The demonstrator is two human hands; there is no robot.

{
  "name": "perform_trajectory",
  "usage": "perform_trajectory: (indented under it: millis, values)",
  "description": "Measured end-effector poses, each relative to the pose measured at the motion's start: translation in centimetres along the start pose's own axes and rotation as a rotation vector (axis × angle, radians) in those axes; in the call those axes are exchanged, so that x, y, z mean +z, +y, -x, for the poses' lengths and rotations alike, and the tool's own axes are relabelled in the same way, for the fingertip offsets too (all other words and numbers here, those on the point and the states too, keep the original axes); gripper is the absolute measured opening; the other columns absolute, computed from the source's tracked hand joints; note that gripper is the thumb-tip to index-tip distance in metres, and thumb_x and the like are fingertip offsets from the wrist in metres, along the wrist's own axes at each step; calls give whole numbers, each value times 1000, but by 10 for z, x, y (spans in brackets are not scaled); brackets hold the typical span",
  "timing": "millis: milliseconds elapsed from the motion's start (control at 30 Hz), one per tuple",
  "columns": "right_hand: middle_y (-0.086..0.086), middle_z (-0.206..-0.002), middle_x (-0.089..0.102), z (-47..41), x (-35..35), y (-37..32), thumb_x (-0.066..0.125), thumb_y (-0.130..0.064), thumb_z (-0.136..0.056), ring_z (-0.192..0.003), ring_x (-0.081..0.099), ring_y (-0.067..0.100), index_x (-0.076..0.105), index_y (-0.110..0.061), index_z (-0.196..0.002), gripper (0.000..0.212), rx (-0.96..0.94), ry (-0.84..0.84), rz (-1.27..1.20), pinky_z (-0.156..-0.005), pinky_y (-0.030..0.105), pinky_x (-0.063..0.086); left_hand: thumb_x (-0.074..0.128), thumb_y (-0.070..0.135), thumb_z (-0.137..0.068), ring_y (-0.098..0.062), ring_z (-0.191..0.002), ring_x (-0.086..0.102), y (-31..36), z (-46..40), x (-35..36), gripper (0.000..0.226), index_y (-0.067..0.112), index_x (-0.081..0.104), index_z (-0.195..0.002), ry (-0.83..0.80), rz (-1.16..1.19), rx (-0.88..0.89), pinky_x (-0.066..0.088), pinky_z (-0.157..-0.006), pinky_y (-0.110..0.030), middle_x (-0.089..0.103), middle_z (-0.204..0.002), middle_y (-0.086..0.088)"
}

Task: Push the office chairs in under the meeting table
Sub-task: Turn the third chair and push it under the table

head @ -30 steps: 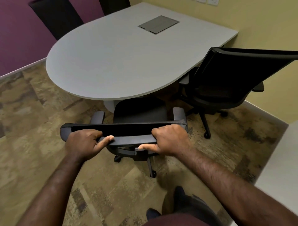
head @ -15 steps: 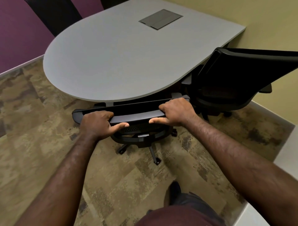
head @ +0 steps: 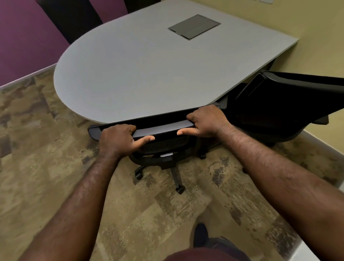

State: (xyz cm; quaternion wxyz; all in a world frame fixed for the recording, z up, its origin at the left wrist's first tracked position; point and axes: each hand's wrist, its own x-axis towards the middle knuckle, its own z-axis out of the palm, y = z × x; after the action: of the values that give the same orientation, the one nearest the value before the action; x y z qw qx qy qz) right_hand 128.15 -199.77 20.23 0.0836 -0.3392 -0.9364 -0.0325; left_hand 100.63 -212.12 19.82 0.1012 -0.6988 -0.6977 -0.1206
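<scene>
Now the black office chair (head: 162,130) sits with its top rail against the grey meeting table (head: 149,70) edge, seat hidden beneath. Left hand (head: 119,139) and right hand (head: 206,121) curl fingers over the rail, thumbs beneath.

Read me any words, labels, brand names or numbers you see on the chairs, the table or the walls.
None can be read. The grey table, its metal cable hatch, the black chair that both hands grip and the second chair show no lettering. The white wall plate at the top edge is cut off and shows no text.
</scene>
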Motion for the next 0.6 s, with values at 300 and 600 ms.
perform_trajectory:
  millis: [300,600]
  values:
    - [-7,-46,39,-38,9,27,18,-93,-74,-39,34,11,35,-21,-55,76,-65,28,20,-45,23,18,31,92,-74,-8,-38,28,-9,-31,13,76,21,29,-49,25,-30,-29,19,-44,-18,29,-43,11]
    - [-8,-45,36,-59,14,33,16,-93,-75,-39,30,10,35,-21,-55,77,-62,69,19,-48,22,15,28,93,-74,-14,-40,34,-23,-50,17,78,19,33,-50,28,-43,-11,18,-44,-20,32,-44,8]
